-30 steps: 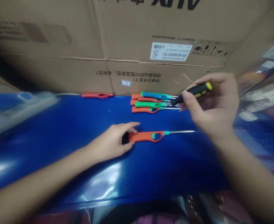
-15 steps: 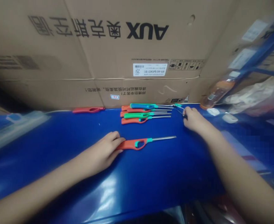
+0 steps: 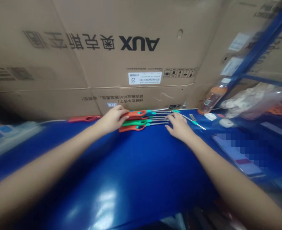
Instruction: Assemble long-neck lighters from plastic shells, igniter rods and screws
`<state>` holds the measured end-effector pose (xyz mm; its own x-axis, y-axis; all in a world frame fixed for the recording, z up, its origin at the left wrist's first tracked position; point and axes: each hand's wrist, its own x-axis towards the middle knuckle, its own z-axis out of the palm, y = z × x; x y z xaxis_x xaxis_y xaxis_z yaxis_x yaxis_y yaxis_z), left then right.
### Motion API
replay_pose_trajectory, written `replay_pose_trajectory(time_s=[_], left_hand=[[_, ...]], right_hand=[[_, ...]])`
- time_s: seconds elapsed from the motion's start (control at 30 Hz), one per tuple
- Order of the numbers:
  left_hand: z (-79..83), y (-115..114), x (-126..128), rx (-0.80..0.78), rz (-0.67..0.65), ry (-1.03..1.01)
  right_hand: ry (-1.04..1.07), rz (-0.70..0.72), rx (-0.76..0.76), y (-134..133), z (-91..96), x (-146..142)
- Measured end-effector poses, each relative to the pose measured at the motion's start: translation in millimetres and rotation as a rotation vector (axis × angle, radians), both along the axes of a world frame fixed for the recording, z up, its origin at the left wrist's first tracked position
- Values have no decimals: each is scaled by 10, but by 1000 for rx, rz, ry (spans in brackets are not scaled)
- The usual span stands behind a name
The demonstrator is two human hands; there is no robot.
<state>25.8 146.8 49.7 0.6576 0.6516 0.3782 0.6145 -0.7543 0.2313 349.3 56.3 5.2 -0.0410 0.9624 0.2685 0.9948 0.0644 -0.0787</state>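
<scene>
My left hand [image 3: 114, 118] is closed on the handle of an orange long-necked lighter [image 3: 137, 113], laid on the far side of a stack of similar lighters. Below it are a green lighter [image 3: 137, 122] and another orange lighter [image 3: 132, 128], their metal necks pointing right. My right hand [image 3: 180, 124] is at the tips of those necks, fingers apart and thumb spread, with nothing visibly held. Just right of it lies a thin metal rod with a teal collar [image 3: 194, 122]. A red lighter-handle part [image 3: 83, 118] lies left of the stack, against the cardboard.
A large cardboard box [image 3: 83, 73] stands behind the blue table surface [image 3: 131, 172]. To the right are an orange drink bottle [image 3: 213, 97], a white lump [image 3: 226, 123], plastic bags [image 3: 253, 100] and a flat pale item [image 3: 241, 159]. A clear plastic bag [image 3: 11, 137] lies left.
My left hand has carried the orange lighter from the front of the table back onto the stack. My right hand has let go of the thin metal piece and moved left to the lighter tips.
</scene>
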Motion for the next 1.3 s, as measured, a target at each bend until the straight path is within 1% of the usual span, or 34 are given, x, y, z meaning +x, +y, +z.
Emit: replay_pose_trajectory(time_s=[0.1, 0.17, 0.33, 0.53, 0.63, 0.7, 0.8, 0.9, 0.97, 1.07, 1.17, 1.23, 1.3], left_hand=[[-36, 209, 143, 11, 25, -6], [-57, 308, 196, 14, 40, -13], [-85, 430, 244, 46, 71, -64], [-90, 410, 297, 99, 72, -111], [-97, 329, 283, 134, 86, -112], [-116, 249, 229, 153, 99, -97], [-171, 124, 56, 168, 131, -51], [-218, 56, -244, 175, 212, 5], [-213, 60, -504, 174, 290, 44], [-158, 119, -918, 171, 427, 113], [-114, 173, -1248, 144, 516, 197], [-114, 179, -1380, 119, 532, 251], [-122, 157, -1438, 107, 533, 293]], right_hand=[[-1, 139, 36, 3, -28, -75], [-1, 201, 51, 2, -43, -89], [10, 267, 66, 10, -67, -71], [26, 295, 60, 9, -87, -88], [30, 305, 60, 6, -94, -88], [36, 313, 64, 3, -95, -83], [46, 337, 68, -6, -92, -85], [59, 371, 72, -19, -85, -112], [70, 389, 74, -29, -79, -142], [83, 410, 80, -44, -65, -193], [90, 427, 86, -61, -49, -237], [92, 439, 90, -74, -39, -258], [95, 453, 95, -89, -29, -272]])
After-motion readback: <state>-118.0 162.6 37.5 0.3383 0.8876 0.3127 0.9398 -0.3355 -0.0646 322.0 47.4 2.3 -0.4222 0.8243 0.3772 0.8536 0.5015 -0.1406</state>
